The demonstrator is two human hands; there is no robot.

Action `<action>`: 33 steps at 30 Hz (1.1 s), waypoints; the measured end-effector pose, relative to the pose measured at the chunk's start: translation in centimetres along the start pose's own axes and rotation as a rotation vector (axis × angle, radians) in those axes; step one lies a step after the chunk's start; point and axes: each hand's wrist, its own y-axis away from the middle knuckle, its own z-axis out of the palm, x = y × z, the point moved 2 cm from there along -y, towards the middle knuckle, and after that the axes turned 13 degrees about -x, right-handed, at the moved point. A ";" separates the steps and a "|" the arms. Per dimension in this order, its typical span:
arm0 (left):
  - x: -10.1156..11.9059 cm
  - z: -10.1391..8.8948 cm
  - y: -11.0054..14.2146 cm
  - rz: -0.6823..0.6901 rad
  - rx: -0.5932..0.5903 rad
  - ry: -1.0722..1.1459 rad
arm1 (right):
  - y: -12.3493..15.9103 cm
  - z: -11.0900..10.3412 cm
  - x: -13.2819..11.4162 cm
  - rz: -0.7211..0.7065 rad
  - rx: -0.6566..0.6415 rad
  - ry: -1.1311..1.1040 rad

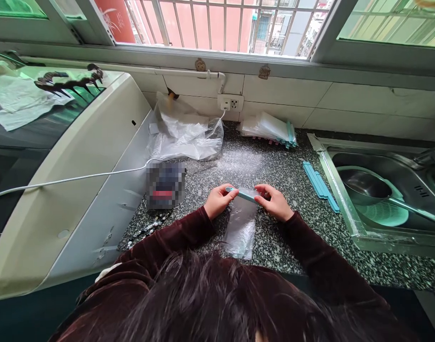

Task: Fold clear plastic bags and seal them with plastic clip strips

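Observation:
My left hand [218, 200] pinches the left end of a light blue plastic strip [245, 194], which looks like a bag sealing clip. At its other end, the thumb and fingers of my right hand [276, 204] are closed on the strip. From the strip a clear plastic bag [240, 227] hangs or lies toward me over the speckled counter [270, 242]. How the strip and the bag's top edge meet is too small to tell. Several similar blue strips [319, 184] lie in a bunch to the right, beside the sink.
Against the back wall sit a stack of clear bags with blue edges [269, 129] and a crumpled plastic bag [188, 135]. A blurred-out dark item [166, 185] lies left. A white appliance [92, 156] with a cable borders the left; the sink [410, 185] holds a pan [363, 186].

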 end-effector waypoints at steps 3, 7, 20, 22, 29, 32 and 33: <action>0.0 0.1 0.1 0.001 -0.008 -0.017 | -0.1 0.3 0.1 0.050 -0.087 -0.112; -0.1 0.0 0.0 -0.017 0.001 -0.019 | -0.1 0.4 -0.1 0.062 -0.058 -0.183; -0.2 -0.3 0.0 0.030 0.076 0.025 | -0.3 0.0 0.1 0.116 -0.078 -0.247; -0.2 -0.4 0.0 0.037 0.092 0.040 | -0.3 -0.2 0.0 0.118 -0.069 -0.246; -0.7 -0.2 -0.4 -0.007 0.015 0.174 | -0.3 -0.3 0.0 0.143 -0.044 -0.322; -0.7 0.4 -0.3 -0.092 -0.193 0.249 | -0.2 -0.5 0.2 0.145 0.031 -0.354; -0.8 0.6 -0.2 -0.143 -0.275 0.258 | -0.2 -0.6 0.3 0.144 0.062 -0.365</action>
